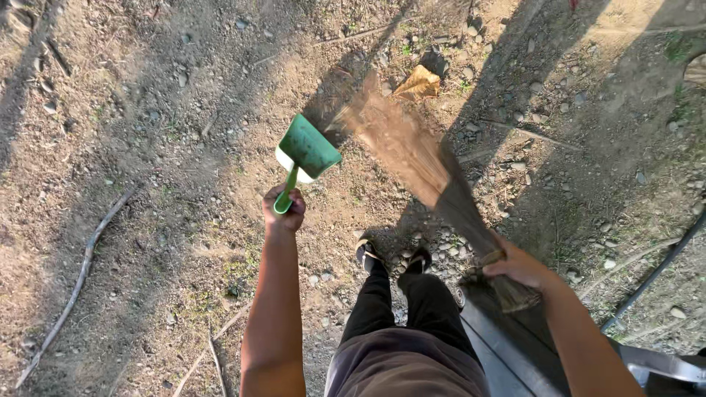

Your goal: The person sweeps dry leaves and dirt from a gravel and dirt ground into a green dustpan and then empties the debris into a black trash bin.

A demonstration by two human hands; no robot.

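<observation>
Left hand (284,208) is clenched around the green handle of a dustpan (307,149); fingers (293,215) wrap the handle end, knuckles up. The pan rises from the fist, up and slightly right, its green scoop tilted, a pale edge showing on its left side. It is held off the ground, above the dirt (147,147).

Right hand (519,266) grips a broom (426,165) at its bound neck; fingers curl over the top of the bundle, thumb side hidden. A short dark stub end sticks out below and right of the fist. The bristles fan out up and left from the fingers, blurred, their tips close to the right of the pan scoop. Whether tips and pan touch, cannot tell.

Just past the bristle tips lies a dry yellow leaf (418,84), on the ground among small stones (515,95). Between the two hands, lower down, are the person's dark trousers and two shoes (393,257).

Far left of the left fist a long thin stick (77,283) lies on the dirt. Right of the right hand a dark hose (654,272) runs diagonally. Below that hand sits a grey metal frame (515,353), partly hidden by the forearm. Long shadows cross the ground.
</observation>
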